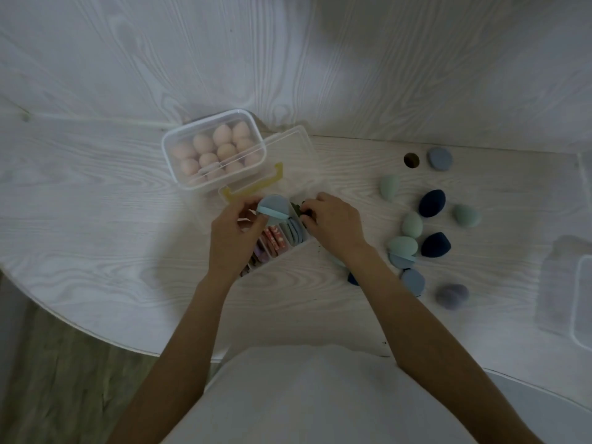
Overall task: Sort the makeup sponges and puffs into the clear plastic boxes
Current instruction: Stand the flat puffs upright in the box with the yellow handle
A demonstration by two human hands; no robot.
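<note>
Two hands (235,225) (333,224) at divided box (290,248); two navy sponges (432,203) (435,245) loose.

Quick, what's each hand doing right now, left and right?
Left hand: holds a light blue puff over the divided box.
Right hand: fingers curled at the box's far end, pinching something dark; what it is cannot be told.

Dim, cool, greyish light over the table (96,219). Soft shadows pool under both forearms and at the right edge. Wide-angle bending curves the table's near edge. Everything looks slightly soft and low in contrast; no glare anywhere.
</note>
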